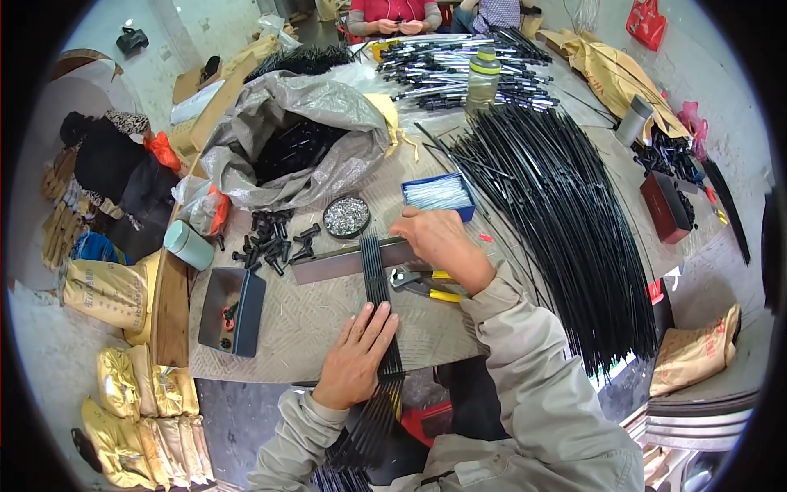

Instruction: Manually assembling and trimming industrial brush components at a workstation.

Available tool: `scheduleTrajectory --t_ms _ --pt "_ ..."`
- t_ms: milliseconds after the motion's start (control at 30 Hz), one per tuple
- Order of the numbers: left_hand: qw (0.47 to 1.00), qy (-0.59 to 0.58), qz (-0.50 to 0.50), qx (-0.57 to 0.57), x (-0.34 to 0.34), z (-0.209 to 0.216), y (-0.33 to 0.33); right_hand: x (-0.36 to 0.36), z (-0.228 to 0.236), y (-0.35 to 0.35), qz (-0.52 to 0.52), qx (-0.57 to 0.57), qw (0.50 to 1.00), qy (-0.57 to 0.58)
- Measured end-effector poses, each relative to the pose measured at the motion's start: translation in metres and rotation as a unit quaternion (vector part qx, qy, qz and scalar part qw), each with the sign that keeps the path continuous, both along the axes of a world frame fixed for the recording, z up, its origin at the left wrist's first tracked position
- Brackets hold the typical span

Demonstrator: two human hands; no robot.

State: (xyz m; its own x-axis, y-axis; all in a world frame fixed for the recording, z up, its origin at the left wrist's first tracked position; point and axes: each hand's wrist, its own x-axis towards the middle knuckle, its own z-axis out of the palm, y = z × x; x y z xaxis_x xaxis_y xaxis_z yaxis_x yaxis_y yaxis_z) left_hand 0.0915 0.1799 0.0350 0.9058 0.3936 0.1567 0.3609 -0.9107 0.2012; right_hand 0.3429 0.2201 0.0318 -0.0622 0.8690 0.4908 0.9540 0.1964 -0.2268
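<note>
My left hand (357, 353) lies flat with its fingers stretched out, pressing on a row of thin black rods (375, 275). The rods lie side by side across a long metal bar (328, 264) and hang over the table's near edge. Just right of the rods' far ends, my right hand (438, 242) is over the bar, fingers curled and thumb and fingertips together. Whatever it may pinch is hidden or too small to make out. Yellow-handled pliers (426, 285) lie beside the bar under my right wrist. Beyond the rod ends sits a round black dish (346, 217) of small metal pieces.
A blue box (438, 195) holds thin white sticks. Black plastic parts (266, 239) lie loose near a dark bin (232, 312). A large grey sack (295, 135) stands behind. Long black rods (557, 221) pile up at right, near a bottle (483, 78). Another person (398, 16) sits across the table.
</note>
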Motion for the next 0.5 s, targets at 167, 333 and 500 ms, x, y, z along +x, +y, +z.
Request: scheduleTrajectory --t_ms 167,333,500 --pt "0.998 0.027 -0.026 0.052 -0.003 -0.010 0.004 0.001 -0.002 -0.002 0.008 0.011 1.000 0.000" --pt "0.996 0.037 -0.029 0.082 -0.003 -0.010 0.005 -0.008 0.006 -0.004 -0.008 0.010 1.000 -0.028" --pt "1.000 0.010 -0.009 0.018 0.002 0.002 -0.002 -0.009 0.004 -0.005 -0.017 0.000 0.999 -0.042"
